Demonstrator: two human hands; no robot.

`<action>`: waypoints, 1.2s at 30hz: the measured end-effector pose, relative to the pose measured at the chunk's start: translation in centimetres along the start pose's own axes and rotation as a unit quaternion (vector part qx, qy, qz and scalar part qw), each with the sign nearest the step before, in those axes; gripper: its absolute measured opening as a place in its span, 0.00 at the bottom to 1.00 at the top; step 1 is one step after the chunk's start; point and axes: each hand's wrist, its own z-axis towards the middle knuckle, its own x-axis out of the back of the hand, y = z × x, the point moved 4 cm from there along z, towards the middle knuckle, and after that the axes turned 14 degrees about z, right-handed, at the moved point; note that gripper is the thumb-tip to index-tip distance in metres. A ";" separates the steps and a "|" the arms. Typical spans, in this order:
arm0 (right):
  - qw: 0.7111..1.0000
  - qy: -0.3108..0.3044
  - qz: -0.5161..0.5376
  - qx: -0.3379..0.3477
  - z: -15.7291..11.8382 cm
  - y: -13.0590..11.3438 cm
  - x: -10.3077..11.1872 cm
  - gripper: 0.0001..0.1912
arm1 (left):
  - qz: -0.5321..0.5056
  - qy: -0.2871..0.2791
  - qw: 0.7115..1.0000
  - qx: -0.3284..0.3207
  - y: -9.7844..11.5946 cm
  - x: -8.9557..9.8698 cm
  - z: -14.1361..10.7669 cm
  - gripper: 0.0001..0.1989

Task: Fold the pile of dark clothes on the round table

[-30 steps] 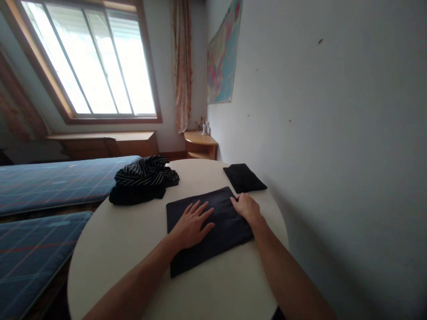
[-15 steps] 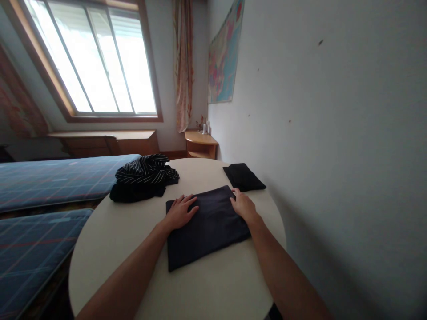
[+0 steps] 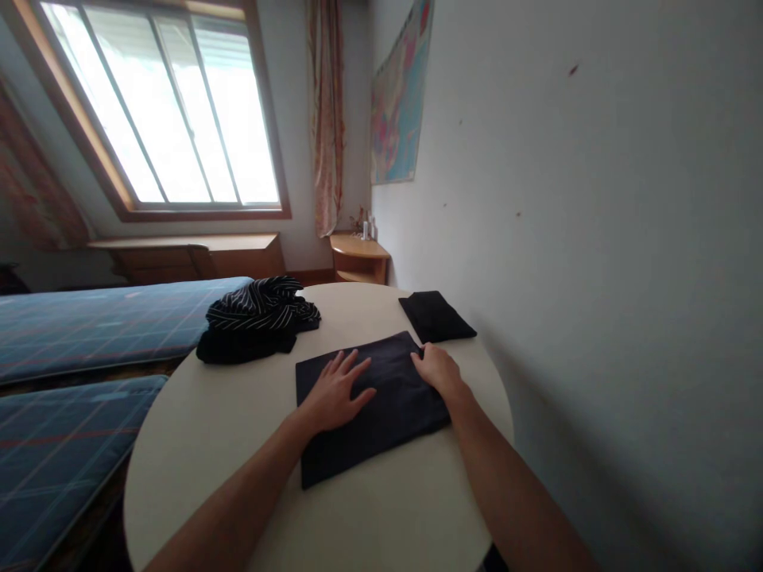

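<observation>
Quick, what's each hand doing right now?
Left hand: open, spread on the dark folded cloth.
Right hand: partly curled at its right edge; can't tell if gripping.

Brt window (image 3: 179, 111) w/ brn frame (image 3: 208, 214), map (image 3: 400, 111) on wht wall (image 3: 566, 278), desk (image 3: 250, 256), plaid mattresses (image 3: 119, 326)

Daylight glares white through the far left window (image 3: 184, 119); the right wall (image 3: 596, 238) dims to grey, softly shadowed beside the table (image 3: 179, 429); edges look stretched.
</observation>
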 end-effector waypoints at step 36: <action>0.973 -0.048 -0.071 0.213 -6.1 -18.1 6.1 0.13 | -0.404 0.023 0.889 0.213 -9.6 0.5 0.9 0.29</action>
